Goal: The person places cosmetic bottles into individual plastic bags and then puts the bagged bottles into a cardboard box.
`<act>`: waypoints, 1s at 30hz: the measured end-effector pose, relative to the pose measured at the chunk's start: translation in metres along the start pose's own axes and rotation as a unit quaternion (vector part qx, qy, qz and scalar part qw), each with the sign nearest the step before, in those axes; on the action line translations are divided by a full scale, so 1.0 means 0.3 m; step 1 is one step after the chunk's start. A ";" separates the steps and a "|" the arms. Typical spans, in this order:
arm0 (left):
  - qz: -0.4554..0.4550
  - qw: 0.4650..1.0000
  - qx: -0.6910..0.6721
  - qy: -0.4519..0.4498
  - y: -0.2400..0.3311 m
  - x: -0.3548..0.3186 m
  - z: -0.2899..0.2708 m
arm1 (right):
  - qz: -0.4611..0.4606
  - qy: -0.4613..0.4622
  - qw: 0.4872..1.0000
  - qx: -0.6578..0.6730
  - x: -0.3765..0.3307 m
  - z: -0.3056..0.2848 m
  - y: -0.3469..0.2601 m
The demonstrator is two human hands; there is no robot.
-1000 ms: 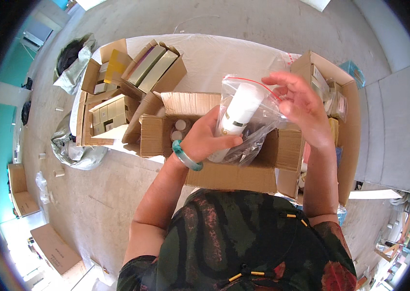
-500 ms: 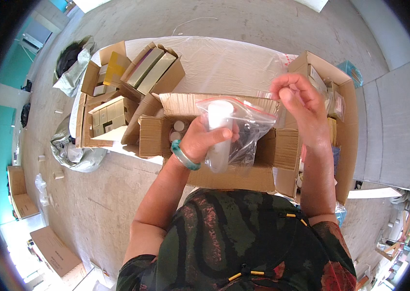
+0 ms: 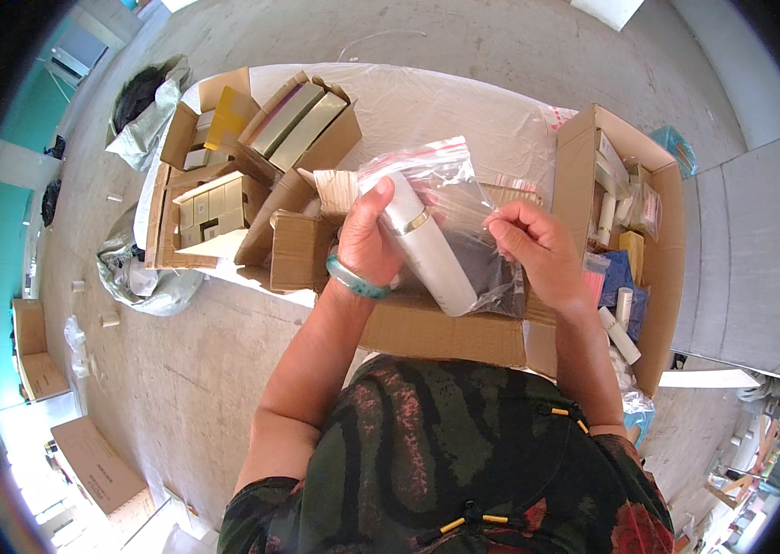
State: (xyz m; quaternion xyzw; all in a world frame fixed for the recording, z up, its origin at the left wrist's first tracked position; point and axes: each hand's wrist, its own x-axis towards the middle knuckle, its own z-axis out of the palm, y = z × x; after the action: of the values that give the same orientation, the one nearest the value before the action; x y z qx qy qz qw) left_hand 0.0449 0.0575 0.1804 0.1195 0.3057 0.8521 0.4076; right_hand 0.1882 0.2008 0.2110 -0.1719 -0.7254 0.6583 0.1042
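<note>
My left hand [image 3: 370, 242], a green bangle at its wrist, is closed around a white bottle [image 3: 436, 258] with a gold ring below its cap. The bottle leans, cap end up and to the left. Against it is a clear zip bag [image 3: 460, 189] with a reddish strip along its top edge. I cannot tell whether the bottle lies inside the bag or in front of it. My right hand [image 3: 538, 247] pinches the bag's right side between thumb and fingers. Below both hands stands an open cardboard box [image 3: 445, 334], its inside mostly hidden.
At the right, a tall carton [image 3: 665, 305] holds white tubes, bags and blue items. Cartons of small boxes [image 3: 215, 210] and long flat boxes [image 3: 302, 125] stand at the left on the covered table [image 3: 445, 102]. Woven sacks [image 3: 145, 277] sit on the floor beyond.
My right hand came down and left from above the right carton and took hold of the bag. The bottle went from nearly upright to slanted, and its gold ring now shows.
</note>
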 end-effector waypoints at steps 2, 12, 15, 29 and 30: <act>-0.004 1.000 -0.020 0.011 -0.004 -0.004 -0.010 | 0.030 0.005 0.999 0.021 -0.003 -0.012 -0.004; -0.045 0.997 0.058 0.013 -0.057 -0.028 0.021 | -0.128 0.108 0.983 -0.070 0.031 0.051 -0.026; -0.076 0.996 0.053 0.000 -0.050 -0.040 0.008 | -0.069 0.063 0.995 -0.027 0.033 0.017 -0.033; 0.085 0.983 -0.122 0.108 0.060 0.040 -0.073 | 0.010 -0.018 0.979 0.202 -0.059 0.011 0.179; 0.075 0.982 -0.138 0.105 0.056 0.040 -0.069 | 0.027 -0.037 0.977 0.206 -0.065 0.037 0.187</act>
State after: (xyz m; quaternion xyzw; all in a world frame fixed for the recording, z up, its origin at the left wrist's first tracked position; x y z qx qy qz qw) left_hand 0.0173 0.0499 0.1740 -0.0050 0.2164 0.9221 0.3206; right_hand 0.2081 0.1872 0.1556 -0.1417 -0.5723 0.8024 0.0927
